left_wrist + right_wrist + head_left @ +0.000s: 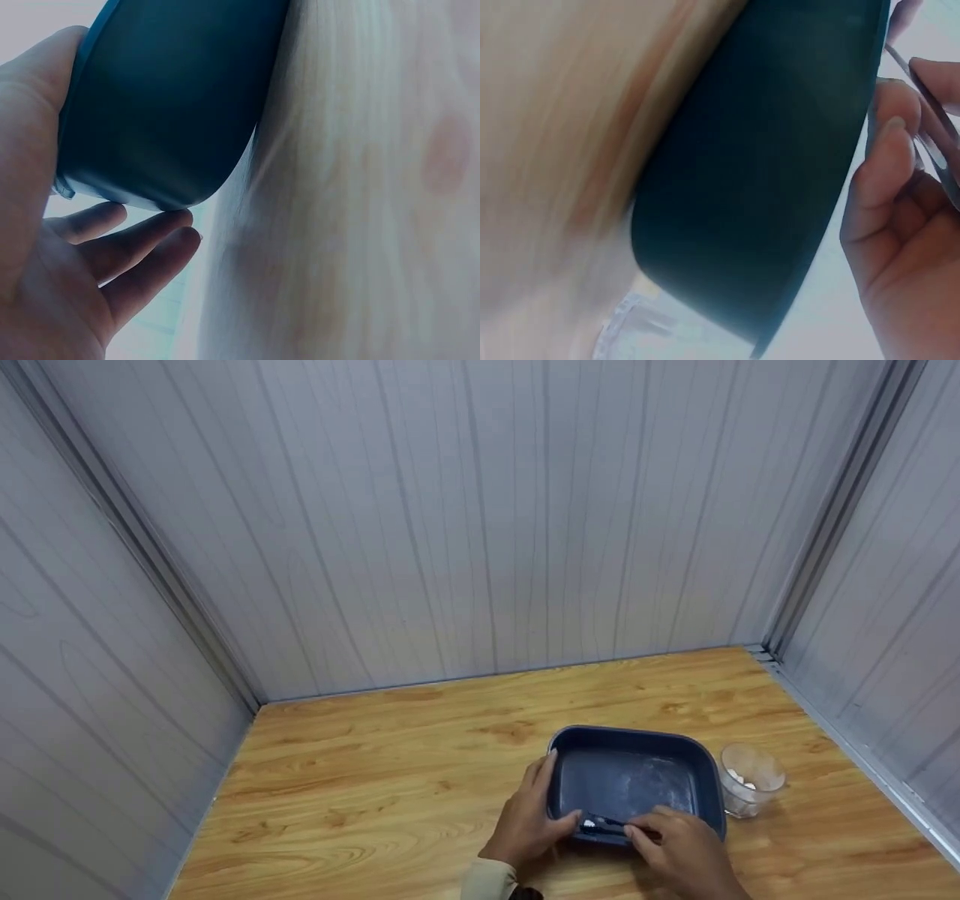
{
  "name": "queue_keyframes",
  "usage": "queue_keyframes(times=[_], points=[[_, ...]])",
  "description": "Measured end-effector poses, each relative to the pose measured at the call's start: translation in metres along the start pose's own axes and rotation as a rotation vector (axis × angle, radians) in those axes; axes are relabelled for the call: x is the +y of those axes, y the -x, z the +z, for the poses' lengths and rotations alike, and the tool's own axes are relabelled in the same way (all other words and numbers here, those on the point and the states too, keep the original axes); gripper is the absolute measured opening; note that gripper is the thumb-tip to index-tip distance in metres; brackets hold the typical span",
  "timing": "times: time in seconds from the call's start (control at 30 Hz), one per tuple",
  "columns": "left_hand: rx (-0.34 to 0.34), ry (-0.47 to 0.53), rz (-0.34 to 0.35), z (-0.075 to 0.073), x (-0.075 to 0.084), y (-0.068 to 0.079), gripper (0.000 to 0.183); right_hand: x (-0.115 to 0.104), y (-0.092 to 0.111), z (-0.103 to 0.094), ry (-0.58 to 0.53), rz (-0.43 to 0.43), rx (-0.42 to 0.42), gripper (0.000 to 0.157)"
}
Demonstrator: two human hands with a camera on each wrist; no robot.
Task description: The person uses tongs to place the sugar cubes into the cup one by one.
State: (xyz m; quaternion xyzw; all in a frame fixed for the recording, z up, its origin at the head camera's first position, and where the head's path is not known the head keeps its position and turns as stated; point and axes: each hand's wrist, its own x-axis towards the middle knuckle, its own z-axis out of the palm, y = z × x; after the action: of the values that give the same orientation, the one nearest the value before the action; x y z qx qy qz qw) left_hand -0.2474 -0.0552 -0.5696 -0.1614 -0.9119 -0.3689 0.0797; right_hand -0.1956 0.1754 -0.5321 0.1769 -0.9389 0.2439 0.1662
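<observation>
A dark blue rectangular tray (626,784) stands on the wooden table. My left hand (529,821) holds its near left corner, thumb at the near rim and fingers along the outer left wall; in the left wrist view the fingertips (174,217) meet that wall. My right hand (679,844) pinches a pair of dark tweezers (935,112) over the tray's near rim. Their tips point left, toward my left thumb, with a small white piece (589,824) at the tips. The tray wall (757,165) fills the middle of the right wrist view.
Just right of the tray stands a clear cup (752,780) with several small white pieces inside. Pale panel walls (480,525) enclose the wooden table (360,787) at the back and both sides.
</observation>
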Motion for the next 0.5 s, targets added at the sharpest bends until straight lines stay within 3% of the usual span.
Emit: queue_keyframes(times=[0.33, 0.5], points=[[0.002, -0.016, 0.005, 0.0003, 0.0006, 0.0004, 0.093, 0.0012, 0.0007, 0.0065, -0.013, -0.182, 0.123, 0.009], [-0.003, -0.016, -0.018, 0.0007, 0.0005, -0.0002, 0.093, 0.0022, 0.0014, 0.0069, -0.047, -0.194, 0.167, 0.013]])
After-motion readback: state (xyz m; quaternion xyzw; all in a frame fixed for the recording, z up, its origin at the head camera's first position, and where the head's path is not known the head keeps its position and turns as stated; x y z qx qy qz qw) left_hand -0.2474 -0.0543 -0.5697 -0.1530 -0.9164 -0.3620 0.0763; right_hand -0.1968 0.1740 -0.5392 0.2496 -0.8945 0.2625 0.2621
